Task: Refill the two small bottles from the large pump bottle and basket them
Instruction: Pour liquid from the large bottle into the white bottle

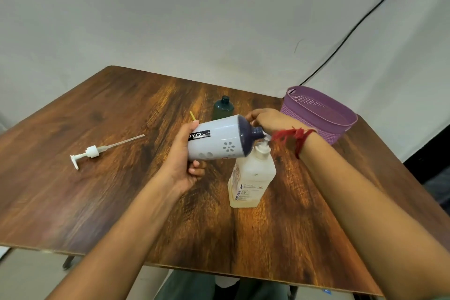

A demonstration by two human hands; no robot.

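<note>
Your left grip point(185, 161) clasps the large bottle point(219, 141), tipped so its neck meets the small white bottle point(253, 175) for pouring. Your right grip point(267, 120) steadies the mouths; I cannot tell its hold.

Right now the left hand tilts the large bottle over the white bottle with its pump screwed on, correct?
No: the head view shows the pump off, lying on the table to the left. The left hand does tilt the large bottle over the white bottle.
</note>
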